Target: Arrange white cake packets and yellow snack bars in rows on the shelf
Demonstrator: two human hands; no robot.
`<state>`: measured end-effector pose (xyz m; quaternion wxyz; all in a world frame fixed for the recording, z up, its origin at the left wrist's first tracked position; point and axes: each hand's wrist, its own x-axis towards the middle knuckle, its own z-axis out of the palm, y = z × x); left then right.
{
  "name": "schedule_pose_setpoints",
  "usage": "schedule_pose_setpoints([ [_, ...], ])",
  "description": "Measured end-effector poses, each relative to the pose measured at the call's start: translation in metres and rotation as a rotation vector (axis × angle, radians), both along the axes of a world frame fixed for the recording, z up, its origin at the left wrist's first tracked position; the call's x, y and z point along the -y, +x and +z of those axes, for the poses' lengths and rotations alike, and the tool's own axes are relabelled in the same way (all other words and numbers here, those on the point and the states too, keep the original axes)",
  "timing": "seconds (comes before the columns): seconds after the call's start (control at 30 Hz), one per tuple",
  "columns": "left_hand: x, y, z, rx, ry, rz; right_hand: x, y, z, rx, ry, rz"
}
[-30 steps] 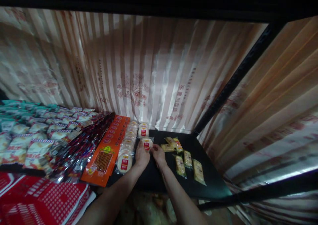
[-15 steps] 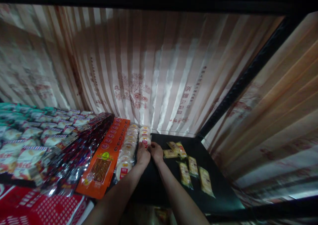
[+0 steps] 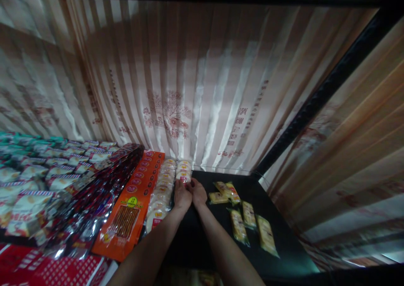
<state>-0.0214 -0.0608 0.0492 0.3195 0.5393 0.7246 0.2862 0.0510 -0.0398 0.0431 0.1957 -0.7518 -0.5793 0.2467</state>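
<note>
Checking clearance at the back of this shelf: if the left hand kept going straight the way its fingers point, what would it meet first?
Probably the round white packets stacked just beyond the left hand, which its fingertips seem to touch already. Behind them hangs the striped curtain; depth is hard to judge.

Looking forward and down from head height, close behind both hands, facing the striped curtain beyond.
</note>
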Motion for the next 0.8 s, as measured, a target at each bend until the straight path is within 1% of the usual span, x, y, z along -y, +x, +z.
schedule_pose_setpoints([
  [0.23,0.004,0.005,0.002,0.003,0.043,-0.027,-0.005,0.001,-0.008,0.02,0.033,-0.036],
  [0.43,0.001,0.004,0.0,-0.016,0.012,-0.062,-0.005,0.002,-0.006,0.002,0.014,-0.012],
  [0.57,0.003,0.005,0.002,-0.052,0.013,-0.073,-0.004,0.003,-0.008,-0.025,0.054,-0.015],
  [0.7,0.01,0.006,0.007,-0.039,0.053,-0.051,0.004,0.004,-0.011,0.025,0.111,-0.027],
  [0.8,0.021,0.007,0.013,-0.03,0.09,-0.05,0.017,0.004,-0.01,0.04,0.165,-0.022],
])
